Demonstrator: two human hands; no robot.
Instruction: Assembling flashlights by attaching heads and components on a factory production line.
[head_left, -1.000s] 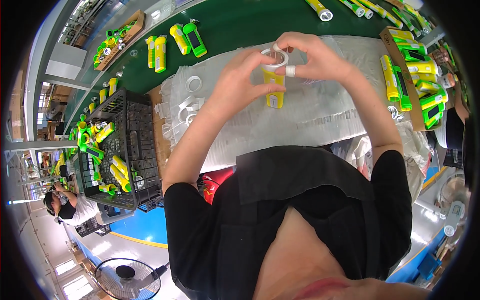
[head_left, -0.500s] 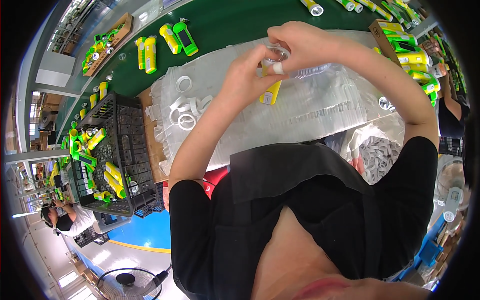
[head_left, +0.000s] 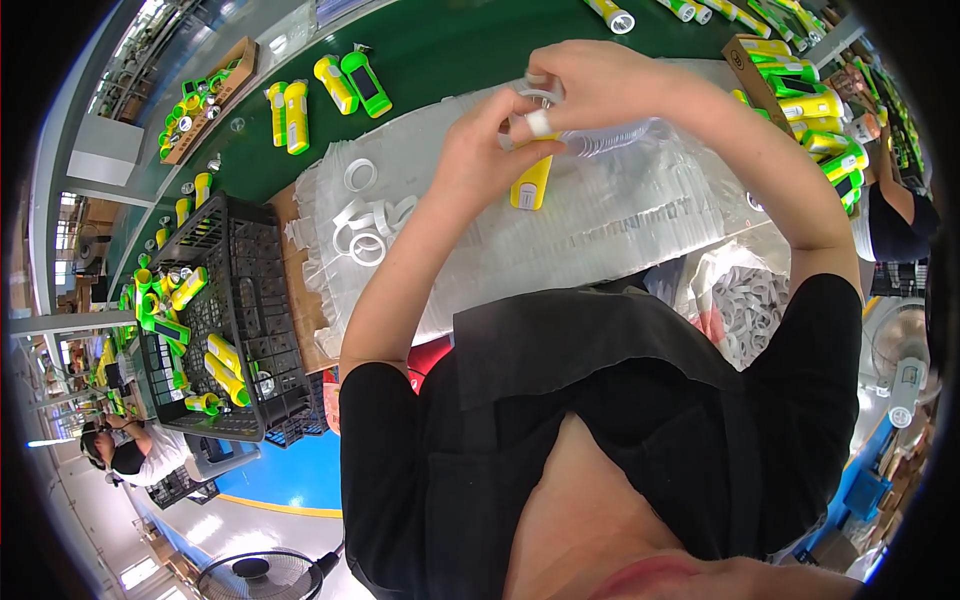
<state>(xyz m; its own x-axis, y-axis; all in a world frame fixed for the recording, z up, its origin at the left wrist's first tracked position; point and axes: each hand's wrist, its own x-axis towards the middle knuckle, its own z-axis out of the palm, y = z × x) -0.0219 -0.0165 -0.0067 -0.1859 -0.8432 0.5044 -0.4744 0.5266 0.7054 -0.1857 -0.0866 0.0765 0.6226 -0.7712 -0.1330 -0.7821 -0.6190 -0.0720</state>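
Over the sheet-covered part of the bench, a yellow flashlight (head_left: 530,187) hangs with its body pointing toward me. My left hand (head_left: 483,145) is closed around the flashlight near its head, thumb across the front. A pale ring (head_left: 540,97) sits at the head, and my right hand (head_left: 590,88) reaches over from the far side, its fingers curled and pinching that ring. White tape (head_left: 540,123) wraps one right-hand digit. My fingers partly hide the flashlight's head. Beside the right hand lies a row of clear round discs (head_left: 615,138).
Loose white rings (head_left: 367,248) lie left of my forearm on the plastic sheeting (head_left: 450,285). A black crate (head_left: 255,290) with flashlights stands left. More flashlights (head_left: 296,118) lie on the green bench; a cardboard box (head_left: 755,78) holds others at right. A bag of white rings (head_left: 748,312) is near my right elbow.
Both hands and the flashlight stay together, shifted slightly left in view. My fingers have turned a little around the flashlight's head, and the view itself has moved slightly.
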